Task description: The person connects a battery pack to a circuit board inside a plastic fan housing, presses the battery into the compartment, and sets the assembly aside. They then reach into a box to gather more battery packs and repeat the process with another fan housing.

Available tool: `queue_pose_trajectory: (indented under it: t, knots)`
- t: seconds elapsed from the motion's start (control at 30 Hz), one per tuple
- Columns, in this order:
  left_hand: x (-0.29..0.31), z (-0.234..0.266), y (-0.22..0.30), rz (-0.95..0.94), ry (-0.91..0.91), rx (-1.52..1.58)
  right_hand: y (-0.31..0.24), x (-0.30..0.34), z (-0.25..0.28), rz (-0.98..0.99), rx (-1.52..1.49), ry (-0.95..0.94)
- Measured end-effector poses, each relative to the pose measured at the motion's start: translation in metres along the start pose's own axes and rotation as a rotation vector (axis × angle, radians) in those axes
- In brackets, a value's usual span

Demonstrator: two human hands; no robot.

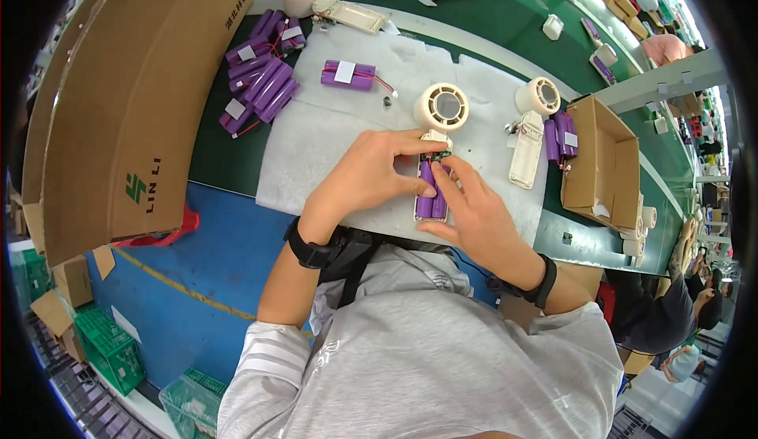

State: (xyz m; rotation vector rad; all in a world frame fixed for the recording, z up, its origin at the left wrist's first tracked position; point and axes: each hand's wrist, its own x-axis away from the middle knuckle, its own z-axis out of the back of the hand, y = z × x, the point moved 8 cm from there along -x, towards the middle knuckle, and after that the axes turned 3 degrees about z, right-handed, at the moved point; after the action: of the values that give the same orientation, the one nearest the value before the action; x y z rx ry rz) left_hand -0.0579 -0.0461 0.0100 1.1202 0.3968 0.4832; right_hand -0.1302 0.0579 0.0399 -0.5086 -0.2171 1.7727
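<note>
A cream handheld fan point(441, 107) lies on the white mat in front of me, its round head away from me and its handle opened up. Inside the handle sits a purple battery pack point(432, 207), with a small green circuit board point(442, 155) above it near the head. My left hand point(374, 172) grips the handle from the left, thumb on the batteries and fingers across the top by the board. From the right, my right hand point(476, 212) closes on the same handle, fingertips at the board and thumb low beside the batteries. Those fingertips partly hide the board and wires.
Purple battery packs point(264, 84) are piled at the left beside a large cardboard box point(142, 99). Another pack point(348, 75) lies on the white mat point(316, 139). A second opened fan point(527, 148) rests at the right, near an open carton point(604, 159). More fan parts point(347, 14) lie at the back.
</note>
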Motion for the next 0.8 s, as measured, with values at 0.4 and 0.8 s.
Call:
queue_pose_trajectory:
  t: [0.4,0.8]
  knots:
    - [0.009,0.023,-0.013,-0.05,0.334,0.011,0.063,-0.041,0.074,-0.431,0.048,0.161]
    - [-0.013,0.068,-0.003,0.186,0.299,-0.244,0.108,0.021,0.059,-0.733,0.277,0.128]
